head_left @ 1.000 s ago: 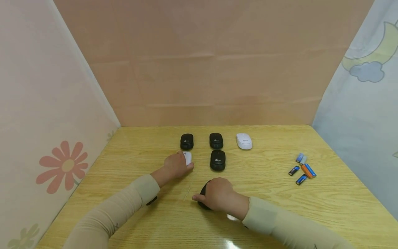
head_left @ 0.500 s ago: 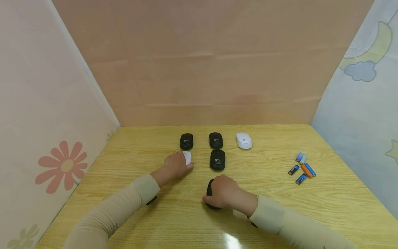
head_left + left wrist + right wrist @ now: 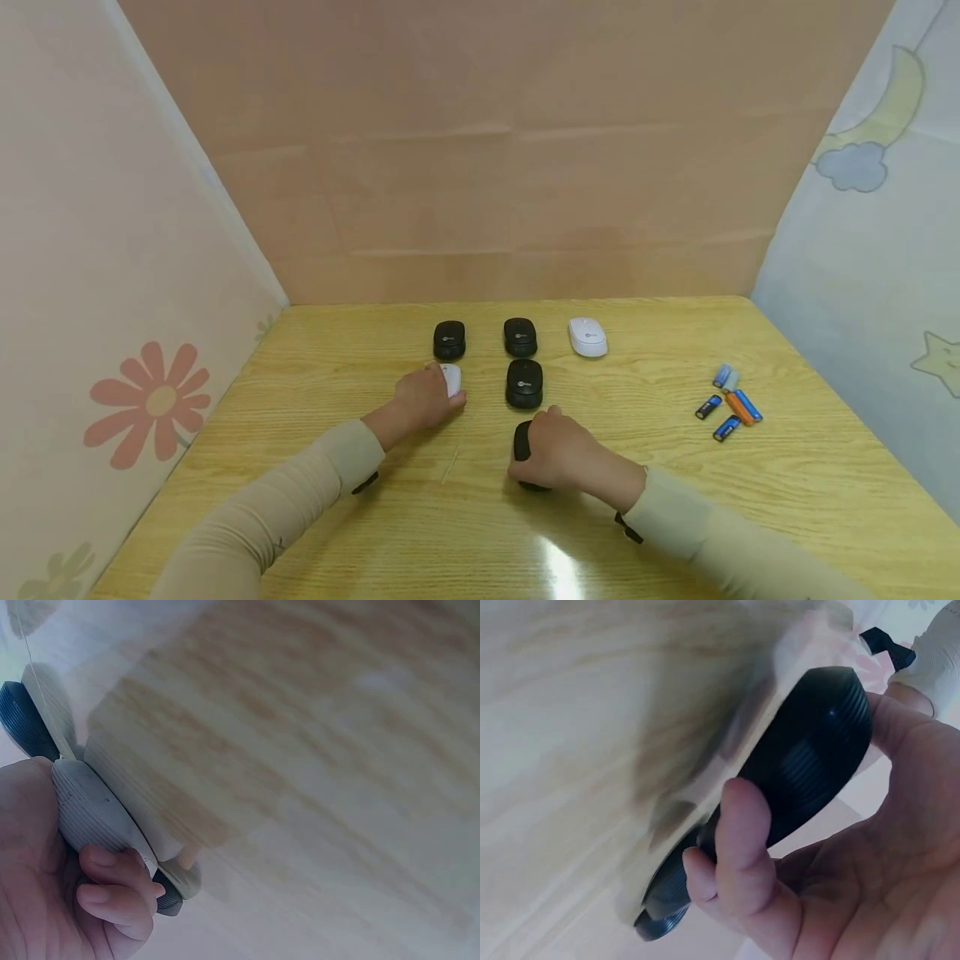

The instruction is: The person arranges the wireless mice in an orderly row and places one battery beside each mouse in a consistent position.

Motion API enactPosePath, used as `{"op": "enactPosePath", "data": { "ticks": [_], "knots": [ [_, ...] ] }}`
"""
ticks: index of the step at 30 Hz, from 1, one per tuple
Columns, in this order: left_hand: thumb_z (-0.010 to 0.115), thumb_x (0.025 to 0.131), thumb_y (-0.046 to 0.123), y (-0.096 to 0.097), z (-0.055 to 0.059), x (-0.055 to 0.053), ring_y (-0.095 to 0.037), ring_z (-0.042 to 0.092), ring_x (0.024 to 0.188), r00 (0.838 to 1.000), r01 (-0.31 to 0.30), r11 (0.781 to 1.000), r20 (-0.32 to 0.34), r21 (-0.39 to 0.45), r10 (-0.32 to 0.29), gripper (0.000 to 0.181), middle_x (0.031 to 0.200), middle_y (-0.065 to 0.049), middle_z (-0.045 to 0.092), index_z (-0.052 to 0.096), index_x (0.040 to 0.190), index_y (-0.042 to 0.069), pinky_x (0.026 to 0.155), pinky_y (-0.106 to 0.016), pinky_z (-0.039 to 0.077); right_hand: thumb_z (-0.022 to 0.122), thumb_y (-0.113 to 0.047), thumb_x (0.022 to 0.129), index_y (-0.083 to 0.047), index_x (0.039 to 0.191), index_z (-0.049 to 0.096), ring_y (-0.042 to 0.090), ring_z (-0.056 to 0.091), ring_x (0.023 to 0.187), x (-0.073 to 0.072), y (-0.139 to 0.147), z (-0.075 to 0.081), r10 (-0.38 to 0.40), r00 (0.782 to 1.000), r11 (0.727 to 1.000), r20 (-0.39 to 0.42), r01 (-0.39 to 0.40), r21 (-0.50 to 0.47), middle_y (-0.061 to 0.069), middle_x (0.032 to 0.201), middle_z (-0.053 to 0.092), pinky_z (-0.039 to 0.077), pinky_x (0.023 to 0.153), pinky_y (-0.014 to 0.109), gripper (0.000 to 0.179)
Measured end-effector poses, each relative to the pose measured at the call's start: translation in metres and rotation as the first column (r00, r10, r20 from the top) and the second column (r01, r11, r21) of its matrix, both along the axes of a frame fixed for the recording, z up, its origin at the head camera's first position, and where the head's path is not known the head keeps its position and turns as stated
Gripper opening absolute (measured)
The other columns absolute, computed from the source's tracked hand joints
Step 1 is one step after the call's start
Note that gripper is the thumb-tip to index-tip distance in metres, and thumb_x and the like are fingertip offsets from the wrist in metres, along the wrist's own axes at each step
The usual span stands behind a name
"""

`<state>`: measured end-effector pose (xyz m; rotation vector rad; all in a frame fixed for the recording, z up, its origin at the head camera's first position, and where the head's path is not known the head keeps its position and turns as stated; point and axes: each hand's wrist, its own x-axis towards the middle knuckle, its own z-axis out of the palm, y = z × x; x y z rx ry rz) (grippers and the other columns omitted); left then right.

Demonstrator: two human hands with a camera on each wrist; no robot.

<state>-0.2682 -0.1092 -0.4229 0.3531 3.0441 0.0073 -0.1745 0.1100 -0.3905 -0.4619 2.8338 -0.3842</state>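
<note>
My left hand (image 3: 422,397) grips a white computer mouse (image 3: 452,377) by its sides; its ribbed flank shows in the left wrist view, resting on the tabletop. Most of that mouse is hidden under the fingers in the head view. With my right hand (image 3: 558,450) I hold a black computer mouse (image 3: 522,442), thumb on one side and fingers curled on the other. In the right wrist view this black mouse (image 3: 810,750) is close to the wooden surface. Just beyond it sits another black mouse (image 3: 524,383), level with the white one in my left hand.
Along the back stand a black mouse (image 3: 449,339), a second black mouse (image 3: 520,337) and a white mouse (image 3: 588,337). Several batteries (image 3: 738,407) lie loosely grouped on the right of the wooden table (image 3: 360,550). A peach backdrop (image 3: 480,167) rises behind.
My right hand has moved to the right and slightly away from me, carrying the black mouse towards the column below the middle black mice. My left hand has stayed on the white mouse.
</note>
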Motion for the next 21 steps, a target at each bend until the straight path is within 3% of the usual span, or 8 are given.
{"op": "enactPosePath", "data": {
  "ticks": [4,13,21],
  "knots": [
    [0.045,0.094,0.058,0.0,-0.001,-0.001,-0.02,0.054,0.056,1.0,0.008,1.0,-0.013,-0.005,-0.008,0.079,0.074,-0.013,0.056,0.049,0.121,-0.015,0.05,-0.034,0.046,0.073,-0.041,0.072,0.018,0.106,0.055,0.026,0.055,0.065,-0.003,0.008,0.002,-0.016,0.999,1.0,-0.027,0.016,-0.025,0.031,0.106,0.052,0.049,0.059,0.038,0.071],
    [0.047,0.092,0.058,-0.001,-0.001,-0.001,-0.021,0.054,0.056,0.999,0.016,1.0,-0.042,0.011,-0.016,0.075,0.073,-0.012,0.054,0.051,0.113,-0.014,0.049,-0.035,0.046,0.07,-0.039,0.073,0.02,0.109,0.049,0.026,0.052,0.064,-0.02,0.035,0.008,-0.053,0.998,0.995,-0.039,0.049,-0.083,0.022,0.094,0.046,0.045,0.056,0.035,0.073],
    [0.045,0.092,0.059,-0.002,-0.002,-0.002,-0.021,0.054,0.057,1.0,0.0,1.0,-0.02,0.004,0.0,0.079,0.078,-0.013,0.056,0.049,0.119,-0.015,0.05,-0.035,0.046,0.069,-0.039,0.08,0.022,0.111,0.047,0.028,0.052,0.071,-0.042,0.063,0.007,-0.074,0.996,0.993,-0.04,0.07,-0.095,0.024,0.098,0.044,0.048,0.066,0.04,0.072]
  ]
}}
